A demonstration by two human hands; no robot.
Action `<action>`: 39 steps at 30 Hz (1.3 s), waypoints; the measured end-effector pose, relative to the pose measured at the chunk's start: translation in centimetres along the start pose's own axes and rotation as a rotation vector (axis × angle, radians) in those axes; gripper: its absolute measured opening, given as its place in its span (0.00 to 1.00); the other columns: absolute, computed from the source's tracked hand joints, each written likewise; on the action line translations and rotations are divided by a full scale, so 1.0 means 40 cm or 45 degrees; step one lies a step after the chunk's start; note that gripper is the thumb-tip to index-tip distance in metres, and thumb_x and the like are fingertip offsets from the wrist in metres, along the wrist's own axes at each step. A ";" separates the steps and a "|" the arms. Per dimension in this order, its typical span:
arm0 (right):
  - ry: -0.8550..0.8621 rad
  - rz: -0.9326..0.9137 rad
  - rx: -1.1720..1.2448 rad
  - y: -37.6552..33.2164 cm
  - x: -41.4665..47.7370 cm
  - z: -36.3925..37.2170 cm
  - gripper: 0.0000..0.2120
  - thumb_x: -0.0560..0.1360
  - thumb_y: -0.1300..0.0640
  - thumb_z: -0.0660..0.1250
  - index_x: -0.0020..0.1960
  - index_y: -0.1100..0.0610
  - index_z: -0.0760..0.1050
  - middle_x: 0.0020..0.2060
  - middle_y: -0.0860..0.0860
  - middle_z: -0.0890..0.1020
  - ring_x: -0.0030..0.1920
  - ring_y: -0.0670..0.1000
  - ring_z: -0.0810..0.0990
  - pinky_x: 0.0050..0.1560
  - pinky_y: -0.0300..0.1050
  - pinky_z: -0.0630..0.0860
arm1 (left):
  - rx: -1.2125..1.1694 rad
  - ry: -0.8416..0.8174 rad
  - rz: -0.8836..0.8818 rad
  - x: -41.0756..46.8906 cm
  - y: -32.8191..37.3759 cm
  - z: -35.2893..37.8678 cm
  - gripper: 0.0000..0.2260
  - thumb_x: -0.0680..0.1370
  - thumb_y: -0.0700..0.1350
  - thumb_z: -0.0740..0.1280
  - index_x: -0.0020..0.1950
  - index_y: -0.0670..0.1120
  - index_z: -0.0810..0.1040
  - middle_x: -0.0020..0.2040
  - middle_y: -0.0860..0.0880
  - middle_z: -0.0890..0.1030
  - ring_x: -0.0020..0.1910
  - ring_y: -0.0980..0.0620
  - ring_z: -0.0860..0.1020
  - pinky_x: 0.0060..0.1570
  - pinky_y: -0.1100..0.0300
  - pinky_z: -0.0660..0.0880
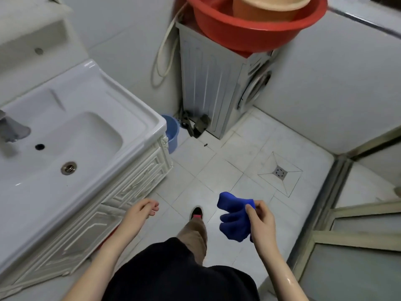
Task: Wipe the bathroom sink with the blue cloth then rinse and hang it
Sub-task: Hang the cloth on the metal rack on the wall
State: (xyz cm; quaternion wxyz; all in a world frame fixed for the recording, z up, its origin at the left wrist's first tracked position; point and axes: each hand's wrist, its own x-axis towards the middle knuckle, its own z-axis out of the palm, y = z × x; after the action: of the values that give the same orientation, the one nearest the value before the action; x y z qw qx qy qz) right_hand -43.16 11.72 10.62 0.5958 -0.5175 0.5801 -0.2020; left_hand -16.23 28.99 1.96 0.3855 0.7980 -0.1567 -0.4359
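My right hand (261,218) pinches the blue cloth (235,216), which hangs bunched over the tiled floor to the right of the sink. The white bathroom sink (121,118) fills the left of the view, with its drain (68,167) and a grey tap (13,129) at the far left edge. My left hand (142,210) hovers beside the sink cabinet's front corner, fingers loosely curled and holding nothing. My right forearm looks wet.
A white carved cabinet (121,192) stands under the sink. A washing machine (219,83) in the far corner carries a red basin (256,25) with an orange tub inside. A blue bucket (172,132) sits beside the cabinet. A floor drain (280,172) and a framed glass door (355,235) lie at right.
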 end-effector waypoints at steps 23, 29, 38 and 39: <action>-0.434 -0.218 -0.255 -0.565 0.899 0.210 0.06 0.81 0.66 0.58 0.47 0.69 0.67 0.33 0.60 0.75 0.25 0.47 0.73 0.20 0.34 0.64 | -0.470 0.346 -0.163 0.585 0.472 0.067 0.10 0.81 0.35 0.59 0.46 0.39 0.80 0.39 0.45 0.82 0.39 0.49 0.78 0.34 0.74 0.72; -0.690 -0.364 -0.463 -0.656 1.165 0.428 0.07 0.77 0.60 0.64 0.41 0.61 0.70 0.31 0.52 0.75 0.31 0.47 0.71 0.31 0.37 0.65 | -0.718 0.578 -0.420 0.686 0.470 0.046 0.11 0.81 0.38 0.61 0.45 0.41 0.81 0.36 0.45 0.84 0.39 0.46 0.81 0.39 0.61 0.75; -1.249 -0.678 -0.558 -0.929 1.310 0.724 0.10 0.78 0.66 0.64 0.39 0.62 0.69 0.31 0.50 0.73 0.33 0.44 0.70 0.37 0.37 0.68 | -0.732 0.753 -0.401 0.838 0.706 -0.061 0.11 0.82 0.39 0.61 0.43 0.44 0.81 0.38 0.43 0.83 0.36 0.46 0.78 0.39 0.56 0.73; -1.299 -0.708 -0.549 -0.960 1.304 0.744 0.09 0.78 0.66 0.64 0.39 0.64 0.69 0.31 0.51 0.72 0.33 0.44 0.69 0.36 0.36 0.68 | -0.672 0.773 -0.327 0.851 0.750 -0.092 0.11 0.81 0.41 0.62 0.43 0.48 0.82 0.38 0.46 0.84 0.39 0.46 0.79 0.43 0.55 0.75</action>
State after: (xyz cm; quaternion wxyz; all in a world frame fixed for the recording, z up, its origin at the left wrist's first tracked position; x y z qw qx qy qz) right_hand 10.26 -35.48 11.94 0.6052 -0.7893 0.0932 0.0449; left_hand 8.80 -8.79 6.13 0.5479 0.7770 0.1819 -0.2508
